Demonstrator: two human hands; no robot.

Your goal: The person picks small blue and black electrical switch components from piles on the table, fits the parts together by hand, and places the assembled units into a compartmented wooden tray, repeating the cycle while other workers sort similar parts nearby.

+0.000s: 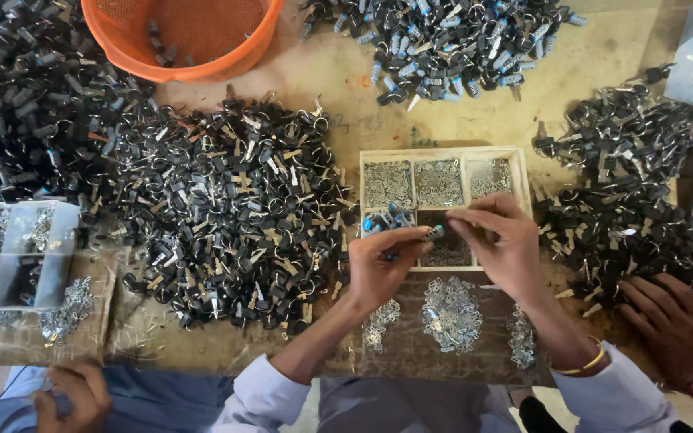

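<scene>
My left hand [382, 261] holds a small bunch of blue-capped lock cylinders [387, 218] over a shallow wooden tray [443, 152]. The tray is split into compartments filled with tiny metal parts. My right hand [500, 240] pinches a tiny part against the tip of the cylinder [433, 233] that sticks out of the left hand. Both hands hover over the tray's lower middle compartment. Small heaps of silver clips [452, 314] lie on the dark board just below the tray.
A big pile of black keys on rings [226, 204] lies left of the tray, another pile [627, 200] to the right. Blue-capped cylinders [451, 44] are heaped at the top, beside an orange basket [194, 40]. Other people's hands [683, 325] [74, 397] rest at the edges. A clear compartment box [18, 252] stands left.
</scene>
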